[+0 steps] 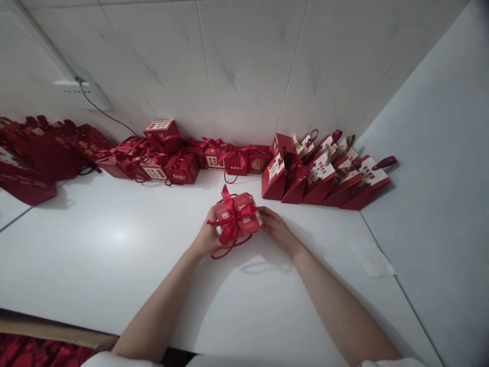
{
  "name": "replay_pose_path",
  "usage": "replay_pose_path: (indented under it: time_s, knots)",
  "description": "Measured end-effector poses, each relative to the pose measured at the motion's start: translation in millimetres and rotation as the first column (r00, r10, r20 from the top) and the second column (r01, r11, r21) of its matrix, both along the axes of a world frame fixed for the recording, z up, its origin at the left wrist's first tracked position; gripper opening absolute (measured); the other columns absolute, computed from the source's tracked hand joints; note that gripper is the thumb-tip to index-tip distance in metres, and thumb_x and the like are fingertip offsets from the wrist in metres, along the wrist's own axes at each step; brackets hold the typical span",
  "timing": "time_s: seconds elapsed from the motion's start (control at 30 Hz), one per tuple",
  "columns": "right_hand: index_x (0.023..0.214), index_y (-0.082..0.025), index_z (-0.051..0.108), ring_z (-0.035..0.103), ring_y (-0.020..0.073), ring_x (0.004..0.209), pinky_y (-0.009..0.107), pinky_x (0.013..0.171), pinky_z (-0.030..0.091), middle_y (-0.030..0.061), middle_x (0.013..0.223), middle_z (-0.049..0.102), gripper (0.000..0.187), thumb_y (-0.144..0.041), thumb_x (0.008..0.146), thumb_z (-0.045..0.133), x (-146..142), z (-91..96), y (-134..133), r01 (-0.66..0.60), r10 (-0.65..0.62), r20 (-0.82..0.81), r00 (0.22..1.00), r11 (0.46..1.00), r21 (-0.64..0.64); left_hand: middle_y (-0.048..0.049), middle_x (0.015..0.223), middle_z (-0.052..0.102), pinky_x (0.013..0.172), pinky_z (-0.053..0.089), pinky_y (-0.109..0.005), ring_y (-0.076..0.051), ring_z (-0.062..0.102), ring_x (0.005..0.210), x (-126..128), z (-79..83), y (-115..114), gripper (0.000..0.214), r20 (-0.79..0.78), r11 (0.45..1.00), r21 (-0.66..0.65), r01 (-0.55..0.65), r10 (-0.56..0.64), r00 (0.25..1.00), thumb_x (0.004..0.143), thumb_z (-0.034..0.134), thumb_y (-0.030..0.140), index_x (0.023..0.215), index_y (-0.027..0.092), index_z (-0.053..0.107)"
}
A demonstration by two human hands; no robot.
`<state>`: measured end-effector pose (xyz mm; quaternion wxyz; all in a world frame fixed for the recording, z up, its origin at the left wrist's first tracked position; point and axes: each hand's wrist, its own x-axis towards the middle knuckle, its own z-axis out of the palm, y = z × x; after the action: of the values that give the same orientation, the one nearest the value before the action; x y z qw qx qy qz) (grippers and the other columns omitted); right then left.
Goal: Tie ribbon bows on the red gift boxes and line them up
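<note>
A small red gift box [247, 205] with a shiny red ribbon bow [234, 216] on top is held between my two hands over the white table [133, 275]. My left hand [208, 235] grips its left side, fingers partly hidden behind the box. On the other side, my right hand [275, 228] has its fingers closed against the box's right edge. A red cord handle [229, 251] loops out below the box, and its shadow falls on the tabletop.
Along the tiled wall stand several similar red boxes [183, 169], some stacked. Red triangular gift boxes [320, 174] line the right back, and red bags [42, 153] the far left. A white piece of paper [376, 260] lies by the right edge. A cardboard carton [57, 331] holds red items, lower left.
</note>
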<state>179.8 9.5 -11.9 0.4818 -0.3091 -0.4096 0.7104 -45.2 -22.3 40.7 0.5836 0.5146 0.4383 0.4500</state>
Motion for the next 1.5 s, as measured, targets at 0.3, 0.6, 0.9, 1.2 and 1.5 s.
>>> replay_pose_path:
  time_s: [0.3, 0.6, 0.9, 1.2, 1.5]
  knots:
    - [0.113, -0.024, 0.060, 0.059, 0.0228, 0.111, 0.038, 0.097, 0.046, 0.0074, 0.121, 0.064, 0.038, -0.047, 0.083, 0.064, -10.1, -9.1, 2.0, 0.339, -0.375, 0.196, 0.906, 0.920, 0.195, -0.0094, 0.107, 0.063, 0.090, 0.045, -0.041, -0.033, 0.058, 0.102, -24.1, 5.1, 5.1, 0.068, -0.648, 0.962, 0.249, 0.115, 0.078, 0.757, 0.057, 0.084, 0.047, 0.115, 0.023, 0.059]
    - [0.113, -0.027, 0.057, 0.060, 0.0225, 0.096, 0.035, 0.082, 0.050, 0.0053, 0.111, 0.064, 0.044, -0.046, 0.076, 0.073, -6.1, -12.9, 4.4, 0.203, -0.240, 0.221, 0.945, 0.963, 0.180, -0.0015, 0.070, 0.065, 0.065, 0.038, -0.028, -0.022, 0.060, 0.070, -48.5, 19.1, 10.2, 0.052, -0.855, 0.991, 0.081, 0.110, 0.013, 0.519, 0.090, 0.034, 0.026, 0.139, 0.025, 0.051]
    - [0.082, -0.021, 0.062, 0.053, 0.0215, 0.086, 0.036, 0.083, 0.044, 0.0043, 0.093, 0.057, 0.011, -0.020, 0.073, 0.067, -11.9, -10.4, -3.1, 0.068, -0.291, 0.477, 0.829, 0.900, 0.430, -0.0013, 0.062, 0.065, 0.063, 0.044, -0.029, -0.020, 0.060, 0.059, -61.7, 13.5, 14.6, 0.052, -0.706, 0.997, 0.072, -0.012, 0.059, 0.705, 0.093, 0.025, 0.038, 0.131, 0.020, 0.056]
    - [0.086, -0.019, 0.067, 0.060, 0.0205, 0.084, 0.037, 0.085, 0.045, 0.0039, 0.086, 0.067, 0.020, -0.040, 0.083, 0.067, -4.7, -3.3, -1.5, 0.044, -0.102, 0.307, 0.946, 0.981, 0.191, 0.0015, 0.057, 0.064, 0.052, 0.045, -0.027, -0.017, 0.058, 0.048, -81.6, 13.3, 13.1, 0.049, -0.717, 0.972, -0.217, 0.090, -0.221, 0.661, 0.072, 0.057, 0.031, 0.120, 0.019, 0.058]
    - [0.074, -0.025, 0.065, 0.064, 0.0157, 0.086, 0.034, 0.092, 0.051, -0.0022, 0.074, 0.064, 0.011, -0.034, 0.080, 0.069, 21.8, 21.7, 3.8, 0.166, -0.209, -0.369, 0.906, 0.975, -0.146, -0.0025, 0.072, 0.065, 0.060, 0.038, -0.028, -0.019, 0.056, 0.067, -84.1, 14.9, 20.2, 0.027, -0.828, 0.988, 0.093, -0.127, 0.147, 0.540, 0.075, 0.060, 0.047, 0.078, 0.021, 0.069]
